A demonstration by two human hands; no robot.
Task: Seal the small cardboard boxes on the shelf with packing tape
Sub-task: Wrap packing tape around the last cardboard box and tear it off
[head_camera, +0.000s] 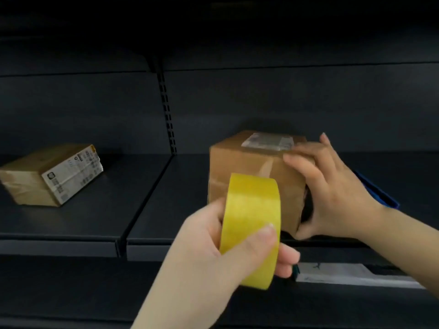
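Nearest, at 6 o'clock, the left hand (206, 252) grips a yellow tape roll (251, 224). Just beyond, at 3 o'clock, the right hand (332, 188) clasps a cardboard box (240, 167) on the dark metal shelf (133, 186). A second box (45, 176) lies at 9 o'clock, before the dim back panel (95, 110).

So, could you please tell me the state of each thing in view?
Tape roll: gripped in left hand.
Right box: closed, taped, held by right hand.
Left box: closed, lying untouched on shelf.
Blue tray: resting behind right hand.
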